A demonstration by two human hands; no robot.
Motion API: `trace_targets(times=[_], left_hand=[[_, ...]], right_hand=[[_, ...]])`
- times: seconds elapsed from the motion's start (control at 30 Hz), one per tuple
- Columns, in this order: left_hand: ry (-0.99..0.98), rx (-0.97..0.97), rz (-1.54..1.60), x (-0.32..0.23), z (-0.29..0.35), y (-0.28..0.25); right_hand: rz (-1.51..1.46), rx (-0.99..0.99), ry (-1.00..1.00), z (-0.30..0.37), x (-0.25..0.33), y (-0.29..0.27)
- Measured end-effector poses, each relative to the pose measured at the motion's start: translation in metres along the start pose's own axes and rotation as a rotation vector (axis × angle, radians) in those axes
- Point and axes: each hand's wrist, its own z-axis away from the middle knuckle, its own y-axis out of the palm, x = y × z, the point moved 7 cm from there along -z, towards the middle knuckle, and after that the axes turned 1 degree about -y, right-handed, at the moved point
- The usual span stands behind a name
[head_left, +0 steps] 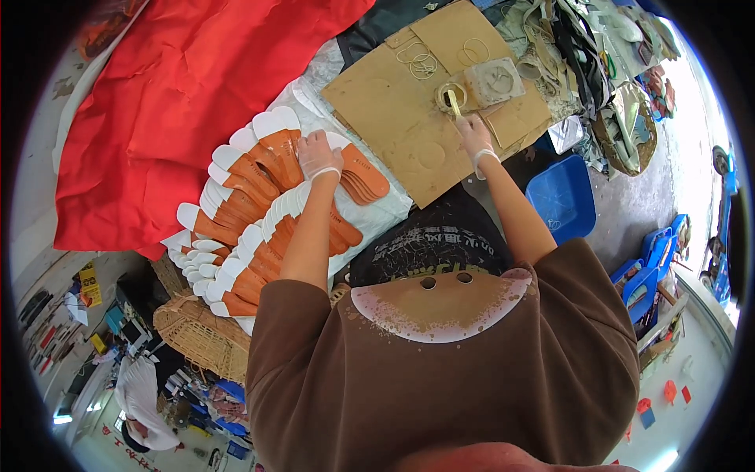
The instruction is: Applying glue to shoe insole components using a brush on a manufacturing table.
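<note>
Orange-brown shoe insoles (362, 177) with white toe ends lie overlapped in fanned rows on a pale sheet. My left hand (318, 154), in a thin clear glove, rests on the upper row with its fingers bent down over the insoles. Over a brown cardboard sheet (377, 118), my gloved right hand (474, 135) is closed around a brush (453, 104) with a pale yellow handle. The brush's far end is down in a small round pot (462, 89), so its bristles are hidden. Beside the pot stands a cloudy, squarish plastic container (495, 81).
Rubber bands (421, 64) lie on the cardboard. Red cloth (181, 102) covers the table at the left. A blue bin (562, 197) stands right of my right arm, and a wicker basket (200, 338) is at the lower left. Scraps and strips (578, 63) pile up at the far right.
</note>
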Motion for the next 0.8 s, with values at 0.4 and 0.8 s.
trace_targets(times=[0.4,0.8], left_hand=[[0.107,-0.371,0.442,-0.028,0.058,-0.042],[-0.012,0.142,0.905,-0.046,0.016,-0.125]], right_hand=[[-0.104,0.241,0.006,0.001,-0.025,0.0],[-0.303,0.794,-0.128,0.086,0.09,-0.017]])
